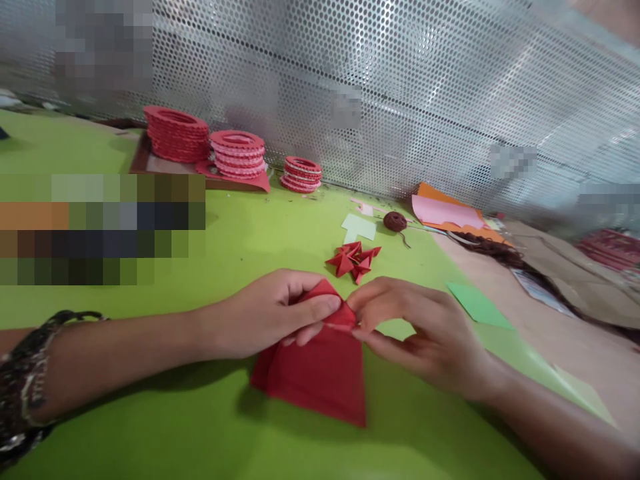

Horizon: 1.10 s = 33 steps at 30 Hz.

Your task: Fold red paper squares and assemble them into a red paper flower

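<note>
Both of my hands are on a folded sheet of red paper (320,373) above the green table. My left hand (285,310) grips its upper part, thumb on top and fingers beneath, and a folded corner sticks up beside the thumb. At the right edge of the fold, my right hand (415,327) pinches the paper between thumb and fingers. The wide lower part of the sheet hangs down towards me. Just beyond my hands lies a cluster of pointed red folded-paper shapes (353,260).
A green tabletop (200,440) spreads under everything, with a perforated metal screen (320,73) behind. Stacked red and pink rings (237,157) stand at the back left. A dark yarn ball (395,221), pale green paper (359,227), a green sheet (477,305) and pink paper (447,212) lie right.
</note>
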{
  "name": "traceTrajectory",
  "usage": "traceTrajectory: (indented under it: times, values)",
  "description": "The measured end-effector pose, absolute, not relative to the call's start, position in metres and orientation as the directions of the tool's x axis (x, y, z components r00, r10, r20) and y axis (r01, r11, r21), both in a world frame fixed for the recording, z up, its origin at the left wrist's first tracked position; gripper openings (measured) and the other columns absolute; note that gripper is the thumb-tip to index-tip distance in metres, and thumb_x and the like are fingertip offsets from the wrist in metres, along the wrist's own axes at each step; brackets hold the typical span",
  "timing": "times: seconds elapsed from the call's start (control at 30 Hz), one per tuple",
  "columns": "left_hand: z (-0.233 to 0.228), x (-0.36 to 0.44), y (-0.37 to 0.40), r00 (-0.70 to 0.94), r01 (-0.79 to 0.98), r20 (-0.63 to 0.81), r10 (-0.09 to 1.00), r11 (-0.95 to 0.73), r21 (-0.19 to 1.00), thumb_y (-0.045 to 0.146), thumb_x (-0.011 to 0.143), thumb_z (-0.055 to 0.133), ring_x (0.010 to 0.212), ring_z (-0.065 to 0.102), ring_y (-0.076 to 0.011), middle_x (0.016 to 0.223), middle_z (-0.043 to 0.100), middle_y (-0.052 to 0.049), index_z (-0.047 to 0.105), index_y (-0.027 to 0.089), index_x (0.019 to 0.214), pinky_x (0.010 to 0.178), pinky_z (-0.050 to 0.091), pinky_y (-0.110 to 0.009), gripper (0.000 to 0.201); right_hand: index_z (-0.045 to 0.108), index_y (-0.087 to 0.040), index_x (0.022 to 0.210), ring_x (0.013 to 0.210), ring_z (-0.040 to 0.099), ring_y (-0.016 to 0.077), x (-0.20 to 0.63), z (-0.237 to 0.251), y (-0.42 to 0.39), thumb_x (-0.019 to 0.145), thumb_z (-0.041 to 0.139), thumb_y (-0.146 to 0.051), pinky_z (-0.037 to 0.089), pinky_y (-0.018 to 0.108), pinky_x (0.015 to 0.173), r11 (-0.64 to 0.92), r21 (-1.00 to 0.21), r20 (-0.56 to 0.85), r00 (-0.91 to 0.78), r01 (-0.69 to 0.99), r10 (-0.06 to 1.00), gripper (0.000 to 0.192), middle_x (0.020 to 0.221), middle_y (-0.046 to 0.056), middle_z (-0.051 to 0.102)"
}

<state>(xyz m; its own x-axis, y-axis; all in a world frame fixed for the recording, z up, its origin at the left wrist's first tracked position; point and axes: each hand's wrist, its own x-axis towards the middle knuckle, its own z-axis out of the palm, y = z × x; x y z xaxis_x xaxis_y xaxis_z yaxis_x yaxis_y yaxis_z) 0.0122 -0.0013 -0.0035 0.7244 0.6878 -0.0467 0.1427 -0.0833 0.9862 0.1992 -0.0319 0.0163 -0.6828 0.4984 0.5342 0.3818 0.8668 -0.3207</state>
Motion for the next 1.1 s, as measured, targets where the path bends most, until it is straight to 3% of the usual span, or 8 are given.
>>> traceTrajectory:
  times: [0.17,0.43,0.87,1.1]
  values:
    - [-0.008,0.012,0.000,0.755,0.116,-0.017,0.655,-0.109,0.987,0.027,0.087,0.041,0.042,0.036,-0.0051,0.047,0.045,0.009,0.044,0.017,0.063,0.044,0.028,-0.016,0.025,0.058,-0.011,0.089,0.073,0.061,0.0103,0.200,0.017,-0.031,0.077,0.058,-0.005,0.051,0.020,0.067,0.840,-0.346,0.498,-0.677,0.418,0.542,0.014,0.081,0.007,0.067]
    - [-0.008,0.011,0.000,0.764,0.137,-0.032,0.644,-0.114,0.984,0.031,0.087,0.042,0.044,0.037,-0.0051,0.049,0.045,0.009,0.046,0.017,0.066,0.045,0.031,-0.015,0.026,0.061,-0.011,0.079,0.074,0.060,0.0087,0.200,0.020,-0.029,0.079,0.055,-0.004,0.049,0.019,0.068,0.817,-0.482,0.460,-0.703,0.315,0.542,0.010,0.079,0.006,0.065]
    - [-0.003,0.012,-0.003,0.756,0.170,-0.077,0.650,-0.082,0.982,0.026,0.087,0.041,0.044,0.037,-0.0052,0.049,0.046,0.009,0.046,0.017,0.067,0.045,0.031,-0.015,0.022,0.060,-0.012,0.080,0.072,0.054,0.0085,0.199,0.020,-0.029,0.080,0.053,-0.005,0.046,0.019,0.067,0.786,-0.501,0.388,-0.717,0.364,0.579,0.009,0.078,0.004,0.060]
    - [0.001,0.015,-0.006,0.734,0.217,-0.058,0.676,-0.153,0.964,0.022,0.086,0.042,0.045,0.040,-0.0055,0.054,0.051,0.007,0.047,0.017,0.065,0.045,0.031,-0.016,0.022,0.054,-0.014,0.078,0.064,0.052,0.0088,0.191,0.012,-0.037,0.075,0.051,-0.001,0.045,0.021,0.060,0.587,-0.699,0.315,-0.562,0.407,0.765,0.014,0.073,0.001,0.055]
